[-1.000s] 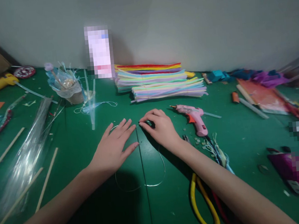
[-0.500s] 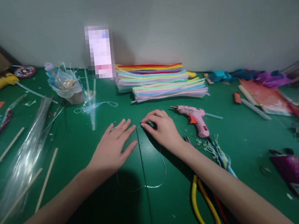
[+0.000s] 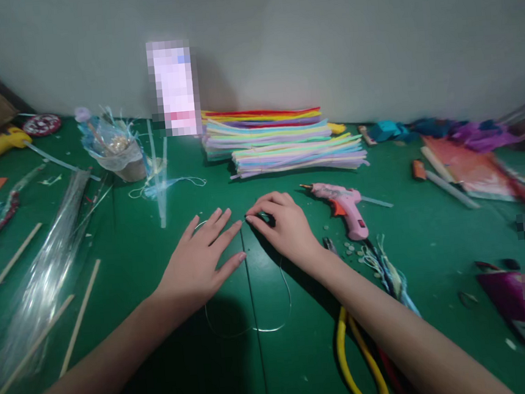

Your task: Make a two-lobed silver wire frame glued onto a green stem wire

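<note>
While you work the thin strand [image 3: 276, 329]: little differs from half a second before; your left index finger and thumb reach slightly closer to your right fingertips, and the loop keeps its shape, so the work seems to be at the same point
Left hand [image 3: 196, 255]: spread wide, palm down, gripping nothing that shows; it covers the loop's upper left side and seems to steady it; how firmly it presses, I cannot tell
Right hand [image 3: 285, 222]: thumb and index finger pinched together at the loop's top, seemingly on the strand; a dark speck at the tips is too small to name
Strand's place: on the green table [image 3: 439, 328], its lower curve uncovered, nearer you
Right forearm's neighbours: pink glue gun [image 3: 343, 205] beyond it; yellow handle [image 3: 343, 355] emerging from beneath
</note>
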A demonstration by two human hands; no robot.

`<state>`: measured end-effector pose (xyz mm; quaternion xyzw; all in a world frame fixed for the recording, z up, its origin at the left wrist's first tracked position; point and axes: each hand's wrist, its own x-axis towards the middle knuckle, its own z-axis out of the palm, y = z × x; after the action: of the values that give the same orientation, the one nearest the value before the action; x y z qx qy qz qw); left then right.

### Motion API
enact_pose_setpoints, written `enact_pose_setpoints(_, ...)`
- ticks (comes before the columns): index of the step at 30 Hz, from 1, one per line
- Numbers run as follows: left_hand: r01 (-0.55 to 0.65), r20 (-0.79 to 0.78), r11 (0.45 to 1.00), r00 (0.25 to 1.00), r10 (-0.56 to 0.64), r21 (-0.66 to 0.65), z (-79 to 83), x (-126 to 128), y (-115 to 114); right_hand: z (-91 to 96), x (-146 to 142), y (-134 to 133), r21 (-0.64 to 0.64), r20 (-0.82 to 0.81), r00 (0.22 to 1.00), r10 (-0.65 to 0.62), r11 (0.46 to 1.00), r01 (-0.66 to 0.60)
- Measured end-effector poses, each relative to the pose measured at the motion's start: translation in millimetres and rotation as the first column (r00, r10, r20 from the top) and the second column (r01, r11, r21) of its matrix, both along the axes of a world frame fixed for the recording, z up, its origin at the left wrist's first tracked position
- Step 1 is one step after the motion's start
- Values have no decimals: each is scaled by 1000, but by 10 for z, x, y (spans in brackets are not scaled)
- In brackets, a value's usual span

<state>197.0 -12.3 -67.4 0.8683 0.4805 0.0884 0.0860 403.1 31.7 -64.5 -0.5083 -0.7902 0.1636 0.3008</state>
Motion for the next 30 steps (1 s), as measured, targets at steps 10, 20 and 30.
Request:
enact_pose_setpoints(10,-35,-15,999,999,35,1,30,50,-3,-14,19,-1,5,1,1000,26,1000,-26)
enact_pose_setpoints(20,-64,-14,997,998,64,-30,27,93,-19,-19,18,3,11,4,1000,21,1000,-21)
enact_pose_setpoints(30,-70,-18,997,997,70,-27,33,92,-37,-27,21,1,11,-1,1000,16,1000,-16)
